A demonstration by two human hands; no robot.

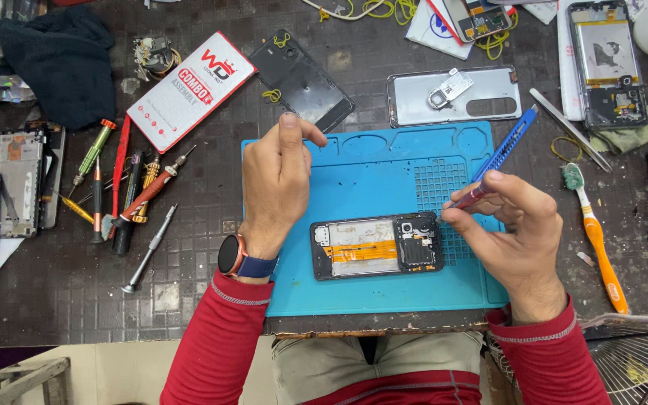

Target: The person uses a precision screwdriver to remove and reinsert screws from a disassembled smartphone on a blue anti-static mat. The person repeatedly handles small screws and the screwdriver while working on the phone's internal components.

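On the blue mat (354, 289) near us lies our opened phone (376, 245). Our right hand (515, 232) pinches a blue tool (502, 154) in its fingers just right of it; our left hand (277, 180) hovers left, fingers loosely curled, holding nothing.

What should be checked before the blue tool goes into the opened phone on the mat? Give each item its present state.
1. Opened phone lies flat on the blue mat: ok.
2. Right hand grips the blue tool: ok.
3. Tool tip on the phone's camera end: cannot tell, fingers hide it.
4. Left hand steadies the phone: not ok, it is off the phone, above the mat's top edge.
5. Orange ribbon cable in the phone lies uncovered: ok.
6. Screwdrivers lie on the table left of the mat: ok.
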